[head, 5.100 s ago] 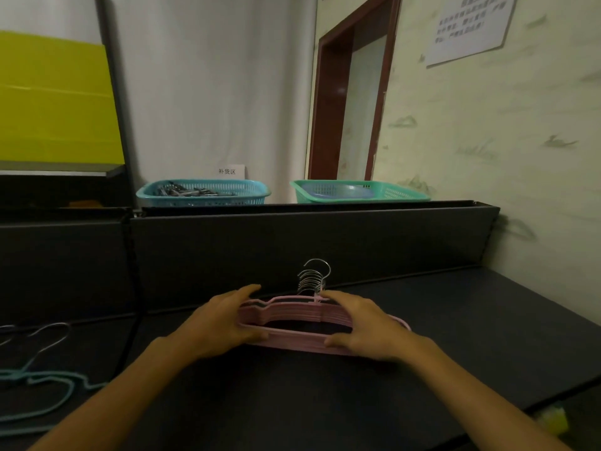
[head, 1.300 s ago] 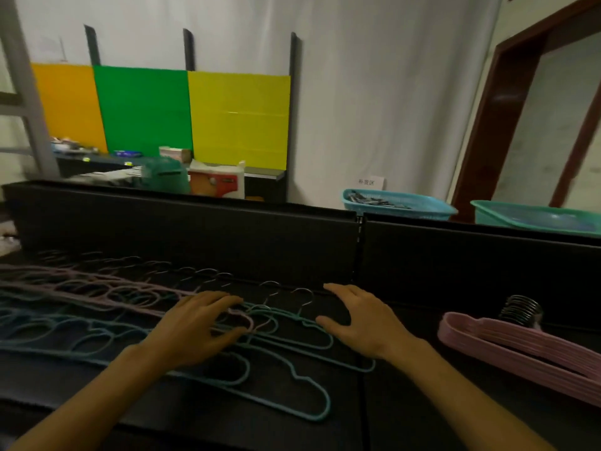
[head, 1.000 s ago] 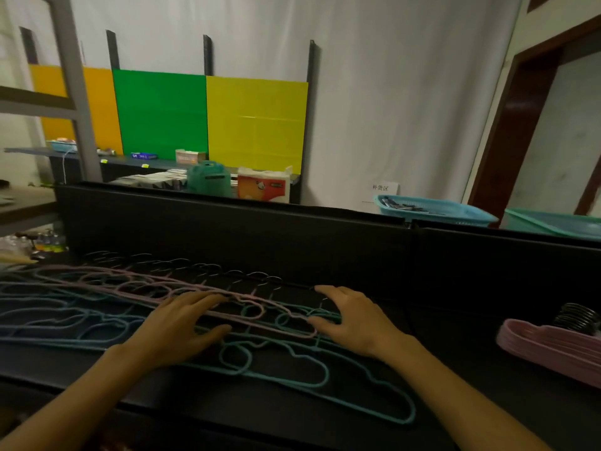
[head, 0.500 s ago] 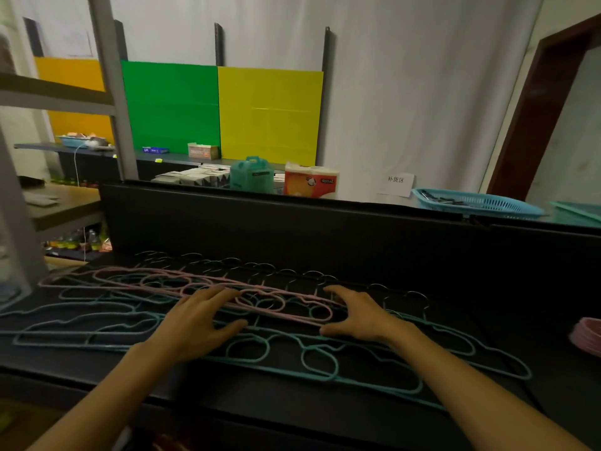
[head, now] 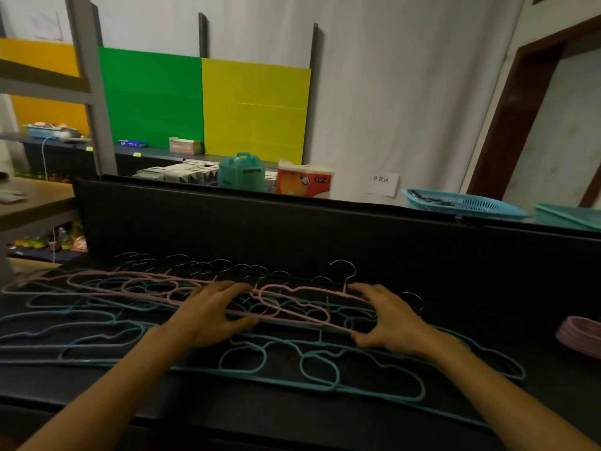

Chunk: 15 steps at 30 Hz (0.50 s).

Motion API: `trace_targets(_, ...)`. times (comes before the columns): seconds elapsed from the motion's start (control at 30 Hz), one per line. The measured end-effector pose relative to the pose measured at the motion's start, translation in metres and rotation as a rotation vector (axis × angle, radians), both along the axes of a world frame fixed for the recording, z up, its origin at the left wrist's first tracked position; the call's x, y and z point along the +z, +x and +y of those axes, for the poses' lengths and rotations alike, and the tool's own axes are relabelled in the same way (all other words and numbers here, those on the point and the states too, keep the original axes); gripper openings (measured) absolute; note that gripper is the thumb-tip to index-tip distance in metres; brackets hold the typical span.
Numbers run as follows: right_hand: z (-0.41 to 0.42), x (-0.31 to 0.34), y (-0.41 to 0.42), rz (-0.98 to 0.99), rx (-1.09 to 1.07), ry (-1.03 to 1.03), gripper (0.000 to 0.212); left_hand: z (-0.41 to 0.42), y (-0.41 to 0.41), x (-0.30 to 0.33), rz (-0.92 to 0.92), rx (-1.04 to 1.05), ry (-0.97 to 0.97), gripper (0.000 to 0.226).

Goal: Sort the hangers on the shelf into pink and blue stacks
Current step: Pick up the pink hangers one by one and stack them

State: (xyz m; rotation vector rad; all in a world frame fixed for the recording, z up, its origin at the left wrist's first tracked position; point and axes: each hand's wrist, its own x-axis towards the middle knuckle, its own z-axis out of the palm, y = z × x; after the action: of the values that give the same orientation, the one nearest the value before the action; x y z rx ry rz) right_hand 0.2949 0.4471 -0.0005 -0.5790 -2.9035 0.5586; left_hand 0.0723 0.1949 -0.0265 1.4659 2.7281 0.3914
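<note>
a pink hanger (head: pixel 294 304) is lying on top of the mixed spread near the back edge of the shelf (head: pixel 292 415), and it is bracketed by both hands. the left hand (head: pixel 213 315) is laid over its left part with fingers spread and lightly bent; the right hand (head: pixel 392 320) is cupped at its right end, thumb low and fingers by the metal hook (head: pixel 344 271); a closed grip cannot be confirmed. it is best lifted level so the blue hangers (head: pixel 318 369) beneath are not snagged, then carried to the pink stack (head: pixel 582 336) at the right edge.
</note>
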Motion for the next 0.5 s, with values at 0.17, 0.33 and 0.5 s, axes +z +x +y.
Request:
trace_targets(0.17,0.014,-0.006,0.025,-0.026,-0.061,0.046,0.099,0.022,-0.008,-0.003,-0.060,-0.025,-0.058,0.100)
trace_targets(0.33,0.018,-0.004,0.040,-0.088,-0.072,0.109,0.109,0.031,-0.012,0.002,-0.085,-0.030,-0.054,0.096)
trace_targets(0.5,0.013,0.005,0.046,-0.147,-0.032,0.270,0.114,0.031,-0.006,0.009,-0.111,-0.066,-0.056,0.101)
